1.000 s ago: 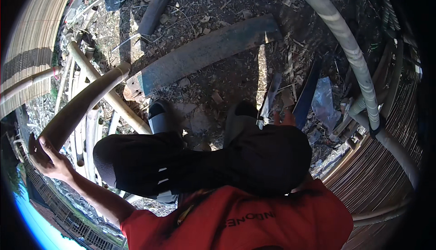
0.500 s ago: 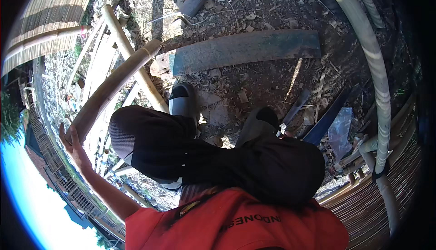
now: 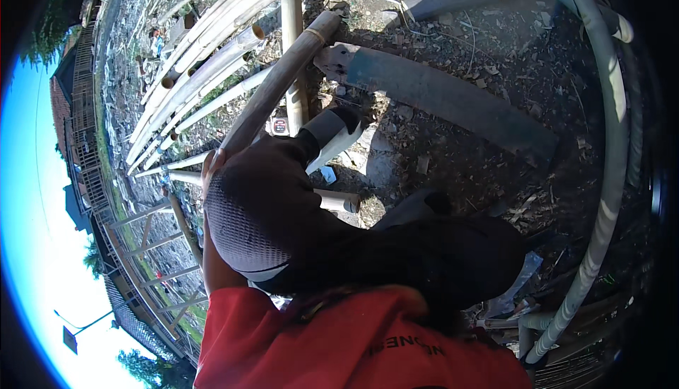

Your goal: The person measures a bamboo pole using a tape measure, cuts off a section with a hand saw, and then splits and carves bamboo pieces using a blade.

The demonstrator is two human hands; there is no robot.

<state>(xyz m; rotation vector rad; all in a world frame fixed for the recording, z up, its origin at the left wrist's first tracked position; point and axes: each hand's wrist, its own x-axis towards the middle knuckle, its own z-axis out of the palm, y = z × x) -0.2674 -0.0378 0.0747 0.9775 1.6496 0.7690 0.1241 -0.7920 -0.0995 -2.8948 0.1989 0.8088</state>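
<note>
Beside a bent knee (image 3: 258,208), the left hand (image 3: 213,166) holds the near end of a thick bamboo pole (image 3: 278,84); the right hand is out of view. A loosened grip could let the bamboo roll along the paler pole (image 3: 291,7) beneath, toward the plank (image 3: 453,99) beyond.

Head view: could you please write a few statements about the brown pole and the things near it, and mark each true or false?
1. The left hand touches the brown pole. True.
2. In the picture, the board lies left of the brown pole. False: the board lies right of it.
3. The brown pole crosses over a pale pole. True.
4. The right hand rests on the board. False: no right hand can be seen.
5. The shirt is red. True.
</note>
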